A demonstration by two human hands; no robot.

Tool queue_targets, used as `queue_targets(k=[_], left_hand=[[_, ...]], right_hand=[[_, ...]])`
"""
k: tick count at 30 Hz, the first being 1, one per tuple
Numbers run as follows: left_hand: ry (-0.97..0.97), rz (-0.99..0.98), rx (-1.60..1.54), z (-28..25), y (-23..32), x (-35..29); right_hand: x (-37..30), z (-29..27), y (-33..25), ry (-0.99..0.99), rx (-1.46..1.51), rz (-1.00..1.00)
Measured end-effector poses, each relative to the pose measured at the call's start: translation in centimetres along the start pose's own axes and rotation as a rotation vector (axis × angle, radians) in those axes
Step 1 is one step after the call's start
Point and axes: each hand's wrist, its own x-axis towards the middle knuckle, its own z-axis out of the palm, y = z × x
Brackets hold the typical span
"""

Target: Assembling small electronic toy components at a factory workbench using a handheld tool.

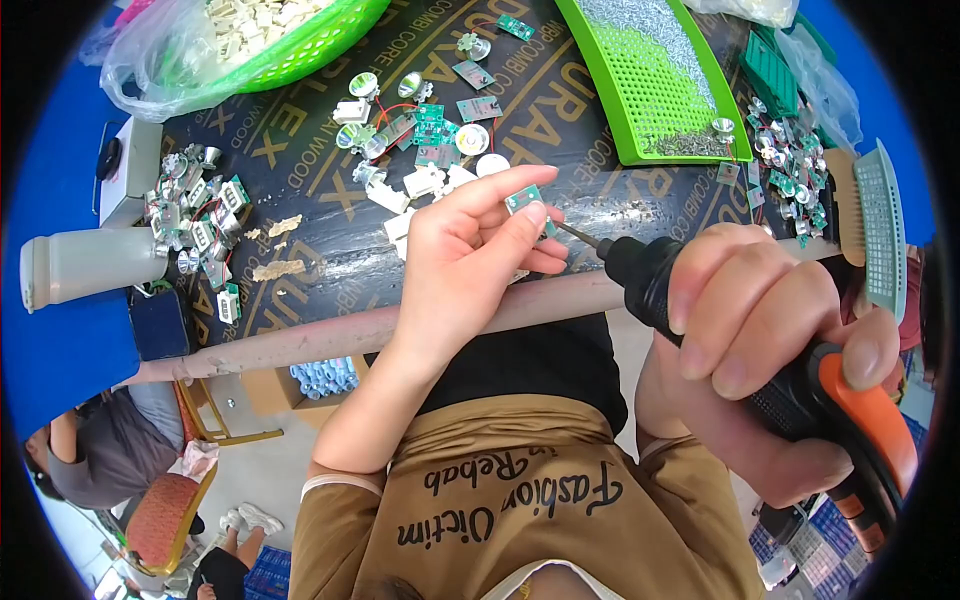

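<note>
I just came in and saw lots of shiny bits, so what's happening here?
A person is pinching a small green circuit board in the left hand. The right hand grips a black-and-orange tool with a thin metal tip, pointed at the board; I can't tell whether they touch. More circuit boards lie beyond the left hand, near a bright green tray holding tiny silvery pieces.

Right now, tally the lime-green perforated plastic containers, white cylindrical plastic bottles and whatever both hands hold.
Lime-green perforated plastic containers: 2 (curved basket, rectangular tray)
White cylindrical plastic bottle: 1
Small green circuit board, left hand: 1
Black-and-orange handheld tool, right hand: 1
Total: 5
</note>
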Motion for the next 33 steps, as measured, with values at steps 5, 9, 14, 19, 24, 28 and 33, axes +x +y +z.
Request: queue_targets(k=[5,9,14,19,24,28,33], left_hand=[[0.011,0.016,-0.005,0.3,-0.2,-0.2],[0.010,0.035,0.003,0.1,-0.2,-0.2],[0.053,0.066,0.084,0.3,-0.3,-0.6],[0.068,0.124,0.129,0.2,-0.6,-0.8],[0.067,0.129,0.145,0.2,-0.6,-0.7],[0.065,0.118,0.137,0.2,-0.6,-0.6],[0.057,0.101,0.102,0.2,-0.5,-0.5]], right_hand=[[0.0,0.9,0.1,0.083,-0.048,0.015],[-0.1,0.7,0.0,0.026,-0.038,0.022],[-0.1,1.2,0.1,0.042,-0.095,0.011],[0.2,1.2,0.3,-0.015,-0.069,0.026],[0.5,0.8,-0.2,-0.078,-0.080,0.071],[0.2,1.2,0.2,-0.021,-0.078,0.045],[0.4,0.6,0.2,-0.035,-0.066,0.020]])
